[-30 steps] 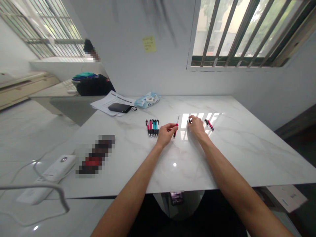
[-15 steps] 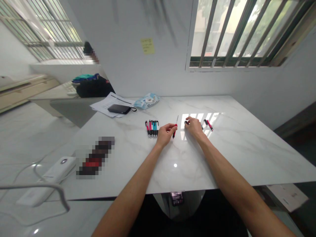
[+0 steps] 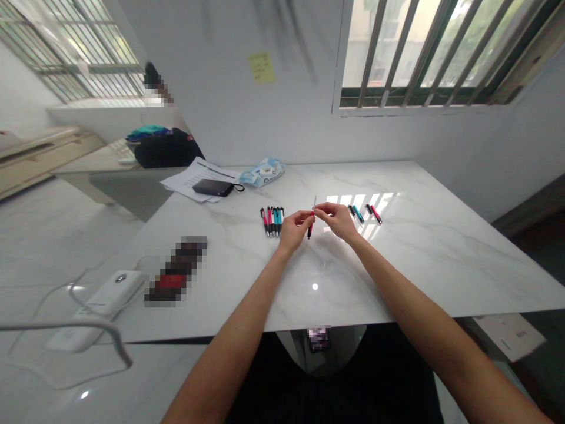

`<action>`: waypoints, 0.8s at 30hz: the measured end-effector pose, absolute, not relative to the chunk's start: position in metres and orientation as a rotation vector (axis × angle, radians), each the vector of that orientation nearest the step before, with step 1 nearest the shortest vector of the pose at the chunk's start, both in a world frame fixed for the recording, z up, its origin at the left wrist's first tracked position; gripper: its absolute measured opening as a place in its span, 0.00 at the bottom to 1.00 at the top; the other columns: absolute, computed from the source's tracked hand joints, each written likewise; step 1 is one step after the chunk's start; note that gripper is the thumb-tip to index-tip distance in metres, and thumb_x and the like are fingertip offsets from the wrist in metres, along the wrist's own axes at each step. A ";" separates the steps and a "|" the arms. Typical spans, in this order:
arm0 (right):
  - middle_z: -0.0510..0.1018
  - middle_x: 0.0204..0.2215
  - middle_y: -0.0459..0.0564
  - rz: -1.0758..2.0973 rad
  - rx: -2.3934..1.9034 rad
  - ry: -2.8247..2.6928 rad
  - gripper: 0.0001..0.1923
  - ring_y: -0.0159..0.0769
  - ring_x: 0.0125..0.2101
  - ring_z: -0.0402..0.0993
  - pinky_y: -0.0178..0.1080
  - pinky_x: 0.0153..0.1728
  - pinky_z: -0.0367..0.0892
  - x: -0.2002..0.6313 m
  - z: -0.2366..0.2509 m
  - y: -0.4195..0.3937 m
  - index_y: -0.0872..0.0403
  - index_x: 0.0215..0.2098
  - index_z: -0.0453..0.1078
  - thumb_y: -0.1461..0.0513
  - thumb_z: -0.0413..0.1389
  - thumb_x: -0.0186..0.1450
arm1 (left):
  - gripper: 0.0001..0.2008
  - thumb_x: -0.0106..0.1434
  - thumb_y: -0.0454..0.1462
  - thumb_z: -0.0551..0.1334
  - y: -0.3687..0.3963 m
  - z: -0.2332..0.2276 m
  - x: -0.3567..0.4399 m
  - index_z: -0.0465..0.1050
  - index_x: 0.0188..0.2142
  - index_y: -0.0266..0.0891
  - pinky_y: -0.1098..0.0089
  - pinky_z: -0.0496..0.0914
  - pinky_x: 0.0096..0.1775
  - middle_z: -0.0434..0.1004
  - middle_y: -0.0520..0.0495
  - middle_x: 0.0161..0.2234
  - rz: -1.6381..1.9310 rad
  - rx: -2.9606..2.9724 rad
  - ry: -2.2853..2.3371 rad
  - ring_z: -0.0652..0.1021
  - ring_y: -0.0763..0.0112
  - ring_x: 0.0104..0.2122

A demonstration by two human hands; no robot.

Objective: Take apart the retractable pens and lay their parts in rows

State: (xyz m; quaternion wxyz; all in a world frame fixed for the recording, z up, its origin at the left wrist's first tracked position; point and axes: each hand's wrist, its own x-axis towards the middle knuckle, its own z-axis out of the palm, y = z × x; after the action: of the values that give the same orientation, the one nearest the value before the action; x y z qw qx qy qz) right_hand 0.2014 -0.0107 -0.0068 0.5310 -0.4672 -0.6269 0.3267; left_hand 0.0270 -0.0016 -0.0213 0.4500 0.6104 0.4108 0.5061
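Above the table, my left hand (image 3: 293, 231) pinches the red barrel of a pen (image 3: 310, 229), held nearly upright with its black end down. A thin refill (image 3: 315, 201) sticks up out of the barrel. The fingers of my right hand (image 3: 339, 220) are closed at the top of that barrel, around the refill; what they pinch is too small to make out. Left of my hands lies a row of several pens (image 3: 271, 222) in red, teal and white with black grips. To the right are a teal pen barrel (image 3: 359, 214) and a red pen barrel (image 3: 376, 214), each beside a black piece.
On the white marbled table (image 3: 424, 259), papers (image 3: 180, 181), a black pouch (image 3: 212, 187) with a strap and a blue-white packet (image 3: 263, 172) lie at the back. A blurred-out dark object (image 3: 176, 274) and a white power bank (image 3: 99, 306) with cables are at the left.
My right hand has moved left from the table to the top of the red pen in my left hand. The teal barrel behind it now shows. The view has tilted slightly down.
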 end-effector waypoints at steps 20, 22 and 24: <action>0.87 0.35 0.49 0.717 -1.159 -1.519 0.12 0.37 0.34 0.83 0.38 0.39 0.78 0.184 -0.012 -0.021 0.52 0.40 0.82 0.53 0.63 0.66 | 0.20 0.59 0.52 0.71 0.002 -0.017 0.023 0.78 0.40 0.39 0.72 0.62 0.26 0.72 0.52 0.26 1.375 1.394 1.073 0.68 0.75 0.23; 0.87 0.35 0.49 0.735 -1.163 -1.562 0.11 0.37 0.35 0.83 0.39 0.41 0.79 0.182 -0.014 -0.022 0.51 0.39 0.82 0.54 0.63 0.66 | 0.23 0.56 0.54 0.72 0.000 -0.016 0.023 0.79 0.40 0.38 0.72 0.63 0.27 0.75 0.50 0.27 1.373 1.383 1.080 0.69 0.75 0.24; 0.87 0.35 0.49 0.739 -1.160 -1.602 0.10 0.37 0.36 0.83 0.40 0.42 0.79 0.181 -0.015 -0.022 0.51 0.40 0.82 0.55 0.63 0.66 | 0.24 0.55 0.55 0.72 0.000 -0.015 0.023 0.80 0.38 0.38 0.72 0.62 0.27 0.76 0.49 0.28 1.383 1.363 1.087 0.69 0.74 0.25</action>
State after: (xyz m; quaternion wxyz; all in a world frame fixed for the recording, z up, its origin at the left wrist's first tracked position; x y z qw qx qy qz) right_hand 0.1810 -0.0219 -0.0155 0.4928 -0.4782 -0.6602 0.3044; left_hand 0.0233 0.0003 -0.0155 0.4423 0.5492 0.4381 0.5575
